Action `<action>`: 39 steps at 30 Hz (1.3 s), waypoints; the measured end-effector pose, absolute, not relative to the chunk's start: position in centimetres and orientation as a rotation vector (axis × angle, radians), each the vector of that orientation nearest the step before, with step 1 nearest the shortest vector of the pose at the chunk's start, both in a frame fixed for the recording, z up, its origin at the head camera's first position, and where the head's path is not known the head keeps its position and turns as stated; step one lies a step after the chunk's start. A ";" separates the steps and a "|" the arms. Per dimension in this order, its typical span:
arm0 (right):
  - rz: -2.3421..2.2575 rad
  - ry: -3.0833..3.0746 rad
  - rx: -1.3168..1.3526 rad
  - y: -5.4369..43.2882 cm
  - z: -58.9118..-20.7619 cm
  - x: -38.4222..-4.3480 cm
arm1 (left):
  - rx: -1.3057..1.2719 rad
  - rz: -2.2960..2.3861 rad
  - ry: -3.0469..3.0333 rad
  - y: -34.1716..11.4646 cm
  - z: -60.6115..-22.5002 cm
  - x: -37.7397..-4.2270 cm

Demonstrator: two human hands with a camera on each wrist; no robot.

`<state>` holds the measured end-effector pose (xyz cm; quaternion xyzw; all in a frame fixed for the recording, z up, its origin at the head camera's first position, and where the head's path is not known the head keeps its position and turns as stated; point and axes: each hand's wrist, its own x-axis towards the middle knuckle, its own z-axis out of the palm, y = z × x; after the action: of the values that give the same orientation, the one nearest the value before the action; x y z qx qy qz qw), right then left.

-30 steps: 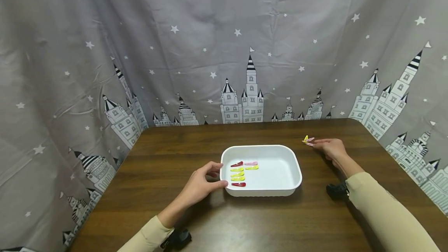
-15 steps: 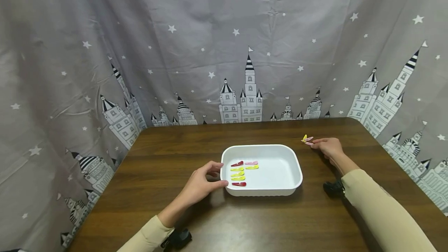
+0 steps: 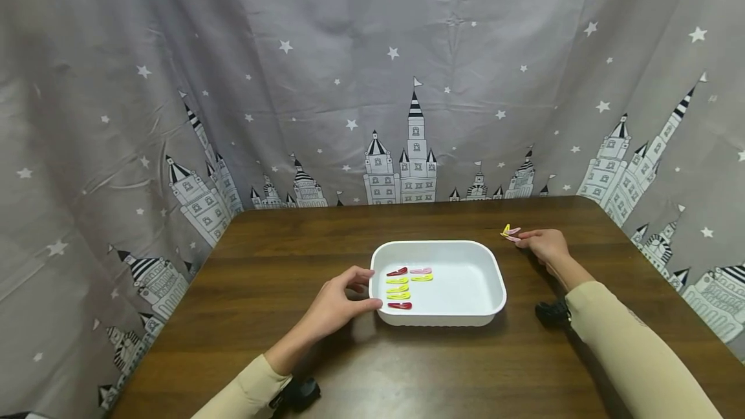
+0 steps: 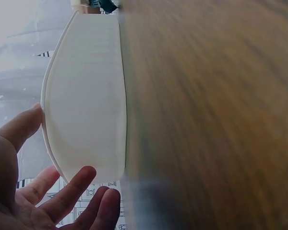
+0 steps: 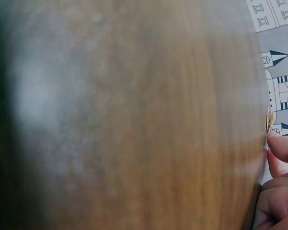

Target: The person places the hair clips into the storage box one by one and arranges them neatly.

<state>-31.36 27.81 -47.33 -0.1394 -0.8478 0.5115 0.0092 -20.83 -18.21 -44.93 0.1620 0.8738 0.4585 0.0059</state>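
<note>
A white rectangular tray (image 3: 465,315) stands on the table, with several snap hair clips at its left end. The clips include a dark red clip (image 3: 399,306), a pink clip (image 3: 421,271) and a yellow clip (image 3: 398,295). My left hand (image 3: 343,299) holds the tray's left end, thumb on the near rim and fingers spread along the outer wall. Back right, a small group of clips lies on the table, with a yellow clip (image 3: 506,230) among pink ones. My right hand (image 3: 546,247) pinches a pink hair clip (image 3: 513,238) there between thumb and forefinger.
The dark brown wooden table (image 3: 279,238) ends at the back against a grey curtain (image 3: 326,50) printed with castles and stars. Black wrist devices, such as the left camera (image 3: 302,394), sit under both forearms.
The tray has slid slightly right with my left hand on its end. My right hand stays at the loose clips, nearly still.
</note>
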 end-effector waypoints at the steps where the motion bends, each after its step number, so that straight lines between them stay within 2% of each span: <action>1: 1.592 -2.650 -0.436 27.8 -47.3 -31.3 | 0.507 1.436 2.734 -18.2 -44.9 -20.8; 19: 1.530 -2.647 -0.443 27.1 -47.2 -31.6 | 0.492 1.445 2.733 -18.5 -44.8 -20.7; 39: 1.584 -2.655 -0.392 27.8 -46.4 -30.1 | 0.510 1.446 2.728 -18.1 -44.9 -20.7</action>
<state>-30.10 27.84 -46.35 -0.1258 -0.8519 0.5082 0.0127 -20.75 -18.13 -44.92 0.1631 0.8717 0.4621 0.0062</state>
